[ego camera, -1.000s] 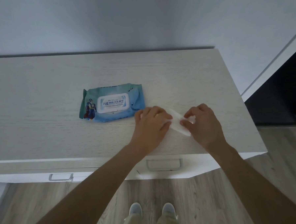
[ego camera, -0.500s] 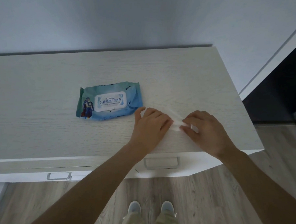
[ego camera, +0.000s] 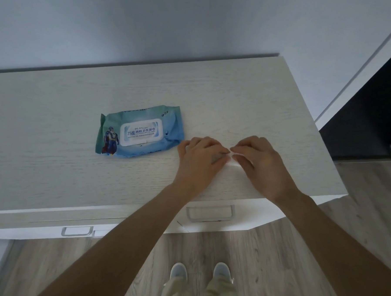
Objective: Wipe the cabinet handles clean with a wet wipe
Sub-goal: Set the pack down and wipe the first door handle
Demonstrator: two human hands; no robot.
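While both hands work at the near right of the cabinet top (ego camera: 55, 177), the surface around them lies bare: wide pale wood-grain to the left and far side, with a narrower strip of open top between the right hand (ego camera: 262, 164) and the right edge. Near edge of the top runs just behind the wrists; far edge meets the wall (ego camera: 183, 24). Left hand (ego camera: 201, 164) palm-down, fingers curled, tips meeting the right hand's fingertips. Wet wipe (ego camera: 235, 160) sits between and under the two hands, flat on the top; only a small white, thin, slightly creased patch shows, the rest hidden by fingers. Both hands appear pinched together on the wipe at its upper corner; how firmly, cannot tell. Wipe pack (ego camera: 139, 131) lies flat just left of the left hand, not touching it: teal-blue soft pouch, white flap lid closed, caped figure printed at its left end. Below the near edge, two metal cabinet handles on the front: right handle (ego camera: 210, 213) between the forearms, left handle (ego camera: 76, 231) well to the left. Wood-look floor (ego camera: 286, 256) and the person's shoes (ego camera: 178, 271) visible beneath.
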